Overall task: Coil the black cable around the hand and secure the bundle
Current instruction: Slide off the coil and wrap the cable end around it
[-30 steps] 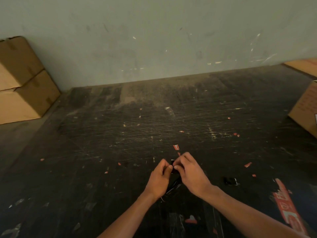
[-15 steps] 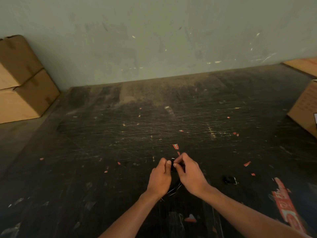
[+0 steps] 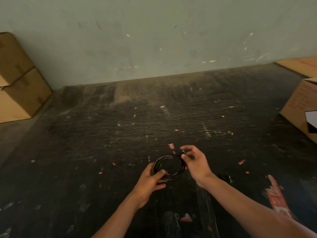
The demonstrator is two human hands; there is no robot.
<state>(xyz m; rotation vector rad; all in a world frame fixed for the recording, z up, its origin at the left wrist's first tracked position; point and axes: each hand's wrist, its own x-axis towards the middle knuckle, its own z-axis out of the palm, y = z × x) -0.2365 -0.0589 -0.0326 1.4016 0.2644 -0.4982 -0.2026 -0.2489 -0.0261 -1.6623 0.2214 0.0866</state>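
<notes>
The black cable [image 3: 167, 158] forms a round coil of several loops, held flat just above the dark table between both hands. My left hand [image 3: 151, 179] grips the coil's near left side, thumb over the strands. My right hand [image 3: 195, 164] pinches the coil's far right side between thumb and forefinger, where something small and pale shows at the fingertips. Part of the coil is hidden under my fingers.
The black scratched table [image 3: 154, 121] runs back to a grey-green wall. Stacked cardboard boxes [image 3: 18, 83] stand at the far left, another box [image 3: 301, 107] at the right edge. A small black object [image 3: 225, 178] and red tape scraps [image 3: 276, 193] lie right of my hands.
My hands were pressed together with the cable bunched and mostly hidden. They have moved apart, and the coil now lies open as a ring between them.
</notes>
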